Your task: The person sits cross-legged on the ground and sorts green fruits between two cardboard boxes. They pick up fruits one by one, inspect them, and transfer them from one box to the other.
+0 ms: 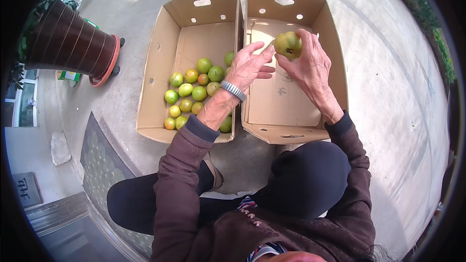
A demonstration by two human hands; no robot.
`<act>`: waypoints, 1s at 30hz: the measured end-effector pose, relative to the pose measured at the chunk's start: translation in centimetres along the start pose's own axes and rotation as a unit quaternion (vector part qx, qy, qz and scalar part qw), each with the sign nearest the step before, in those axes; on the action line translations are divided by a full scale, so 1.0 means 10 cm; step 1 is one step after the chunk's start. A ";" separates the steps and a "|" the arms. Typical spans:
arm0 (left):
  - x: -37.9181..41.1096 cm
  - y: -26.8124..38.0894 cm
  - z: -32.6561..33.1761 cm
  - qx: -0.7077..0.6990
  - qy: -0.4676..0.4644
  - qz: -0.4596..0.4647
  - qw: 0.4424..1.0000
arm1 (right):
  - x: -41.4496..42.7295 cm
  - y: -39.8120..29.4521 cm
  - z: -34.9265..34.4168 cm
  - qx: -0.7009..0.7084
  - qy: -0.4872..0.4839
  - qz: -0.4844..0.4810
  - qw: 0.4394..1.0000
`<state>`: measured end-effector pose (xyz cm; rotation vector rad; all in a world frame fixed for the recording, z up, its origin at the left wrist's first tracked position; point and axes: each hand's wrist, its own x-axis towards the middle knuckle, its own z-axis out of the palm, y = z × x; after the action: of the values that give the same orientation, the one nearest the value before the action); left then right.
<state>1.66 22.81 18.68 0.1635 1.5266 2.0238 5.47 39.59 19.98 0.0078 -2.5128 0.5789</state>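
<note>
My right hand point(312, 63) grips a large green tomato point(288, 45) with a dark stem scar, up above the right cardboard box point(276, 105). Close on its left side is my left hand point(251, 63), fingers spread, with the thumb tip near or touching the fruit; a metal-banded watch point(233, 91) is on that wrist. The bottom of the right box shows handwritten marks and no fruit in the visible part. In the left cardboard box point(153, 76), several green tomatoes point(199, 93) and a few orange-tinged ones lie loose toward the near end. My left forearm hides some of them.
Both boxes stand side by side on a concrete floor point(386, 123), just beyond my knees. A brown ribbed plant pot point(69, 40) on a wheeled saucer point(107, 62) is at the left. Nearer on that side lie a patterned doormat point(103, 160) and a pale stone point(60, 149) by the wall.
</note>
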 end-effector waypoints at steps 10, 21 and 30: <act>0.10 0.20 -0.34 -0.332 0.044 0.117 0.935 | -0.02 -0.50 0.09 0.153 -0.013 -0.116 0.981; 1.20 -0.43 -1.89 0.554 0.264 -0.043 0.789 | -0.22 0.41 0.13 0.179 -0.095 0.050 0.978; 1.52 -0.86 -2.07 0.656 0.137 -0.096 0.736 | -0.27 0.51 0.28 0.188 -0.158 0.102 0.964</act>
<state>-16.47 14.85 0.25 0.2270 2.7485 0.4638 5.65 42.79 14.41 -0.0179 -2.6816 1.2192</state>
